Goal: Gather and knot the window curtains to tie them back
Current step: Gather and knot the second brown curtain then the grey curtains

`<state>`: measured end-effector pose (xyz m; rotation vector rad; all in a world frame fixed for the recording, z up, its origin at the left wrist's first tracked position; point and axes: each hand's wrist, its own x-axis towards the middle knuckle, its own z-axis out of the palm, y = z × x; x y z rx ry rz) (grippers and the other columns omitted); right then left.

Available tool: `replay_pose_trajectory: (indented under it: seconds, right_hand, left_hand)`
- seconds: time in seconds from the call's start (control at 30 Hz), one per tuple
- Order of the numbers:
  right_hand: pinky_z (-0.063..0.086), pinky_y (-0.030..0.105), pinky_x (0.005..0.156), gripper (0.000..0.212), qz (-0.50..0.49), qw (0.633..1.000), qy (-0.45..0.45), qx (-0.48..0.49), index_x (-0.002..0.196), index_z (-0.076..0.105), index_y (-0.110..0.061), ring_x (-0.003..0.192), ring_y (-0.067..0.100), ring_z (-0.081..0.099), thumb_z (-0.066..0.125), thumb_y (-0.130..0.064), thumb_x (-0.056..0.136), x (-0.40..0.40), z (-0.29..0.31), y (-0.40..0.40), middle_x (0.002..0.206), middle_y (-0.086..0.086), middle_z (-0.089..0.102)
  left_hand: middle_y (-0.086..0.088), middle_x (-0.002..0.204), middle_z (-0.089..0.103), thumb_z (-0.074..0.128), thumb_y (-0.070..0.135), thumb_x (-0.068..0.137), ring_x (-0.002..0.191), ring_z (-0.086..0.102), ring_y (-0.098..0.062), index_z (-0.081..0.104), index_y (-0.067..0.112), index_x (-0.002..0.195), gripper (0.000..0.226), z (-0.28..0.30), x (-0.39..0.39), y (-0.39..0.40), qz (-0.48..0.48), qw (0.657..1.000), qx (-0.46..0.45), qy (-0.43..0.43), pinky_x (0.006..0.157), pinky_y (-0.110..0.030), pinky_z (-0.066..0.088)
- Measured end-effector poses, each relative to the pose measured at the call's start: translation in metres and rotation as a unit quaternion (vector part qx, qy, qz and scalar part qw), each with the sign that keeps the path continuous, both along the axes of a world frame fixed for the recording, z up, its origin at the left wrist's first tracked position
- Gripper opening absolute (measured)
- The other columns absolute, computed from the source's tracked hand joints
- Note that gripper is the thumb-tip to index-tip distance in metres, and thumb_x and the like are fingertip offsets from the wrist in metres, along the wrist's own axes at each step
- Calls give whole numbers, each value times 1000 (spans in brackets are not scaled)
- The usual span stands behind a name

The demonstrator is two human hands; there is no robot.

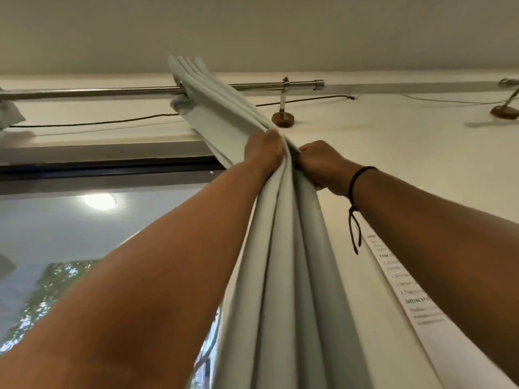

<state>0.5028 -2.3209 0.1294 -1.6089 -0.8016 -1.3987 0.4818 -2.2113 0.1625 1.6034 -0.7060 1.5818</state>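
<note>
Both bare forearms raised overhead, reaching up and converging near frame centre. Left forearm enters from 7 o'clock, running toward 1 o'clock; left hand (264,148) at its end, fingers curled round a bunched pale grey-green fabric curtain (283,248). Right forearm enters from 4 o'clock, running toward 10 o'clock; right hand (323,167) grips the same bunch from the opposite side, knuckles up. Hands just beside each other. Thin black cord bracelet (354,186) on right wrist, loose end dangling toward 6 o'clock.

1. Left hand (264,150) fingers hidden behind curtain (280,248) folds.
2. Right hand (323,167) fingertips buried in the fabric.
3. Curtain bottom cut off by frame edge.
4. Paper sheet (415,299) text blurred, unreadable, partly behind right forearm.
</note>
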Motion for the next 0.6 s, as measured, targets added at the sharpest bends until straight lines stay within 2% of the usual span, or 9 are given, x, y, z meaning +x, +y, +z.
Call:
replay_pose_trajectory:
  seconds: [0.1,0.13,0.23,0.27,0.37,0.43,0.5,0.53,0.6]
  right_hand:
    - [36,13,34,20,3,999,6,53,71,53,-8,56,18,48,48,-8,90,-2,-11,-38,69,9,51]
    - [36,14,36,21,-6,999,5,51,69,52,-11,55,15,46,48,-9,90,-3,-15,-43,68,6,49]
    - [37,18,45,27,-15,1000,2,4,66,48,-20,53,9,42,45,-13,92,-8,-28,-20,65,-2,46]
    - [39,18,44,27,2,1000,-4,-7,67,49,-18,54,11,44,44,-11,92,-9,-29,-5,65,-1,47]
    - [45,21,43,19,108,994,-5,-7,79,59,-6,61,23,57,47,-10,93,-10,-38,41,73,10,58]
    - [48,21,42,22,187,982,20,16,97,62,-3,65,25,61,44,-14,97,-9,-46,65,86,15,62]
    - [52,26,53,33,223,974,28,18,118,57,0,89,31,65,38,-18,98,-5,-50,88,107,20,63]
    - [55,33,64,35,237,971,18,21,120,56,0,97,33,64,40,-20,97,-2,-53,101,112,20,64]
    - [54,42,84,33,281,959,7,19,113,62,-5,98,28,64,44,-25,94,4,-62,117,107,14,67]
  left_hand:
    - [-22,130,54,32,17,98,119,50,-33,54,-3,123,39,-18,-6,-35,-8,999,50,-7,88,-28,37]
    - [-23,129,54,33,17,99,119,50,-34,54,-4,123,38,-22,-2,-37,3,998,62,-3,89,-31,39]
    - [-25,125,56,37,18,99,116,52,-38,53,-8,123,39,-35,10,-15,-57,997,46,30,86,-37,44]
    - [-23,123,58,39,19,99,112,55,-37,52,-6,125,39,-38,10,-4,-72,996,33,36,80,-37,45]
    - [-4,102,61,44,23,96,84,58,-19,53,3,124,35,-45,2,28,-118,990,2,80,56,-20,47]
    - [-7,96,63,54,34,90,77,63,-20,52,4,123,45,-58,-4,44,-142,983,14,117,47,-19,51]
    - [-13,100,65,64,40,79,78,66,-23,48,4,127,62,-64,-4,58,-162,982,13,97,45,-21,51]
    - [-13,100,65,68,41,73,78,67,-21,47,3,127,69,-71,-4,67,-154,985,1,73,47,-19,51]
    - [-11,98,67,71,44,60,79,69,-19,52,2,123,78,-80,-4,83,-146,988,-7,57,55,-21,51]
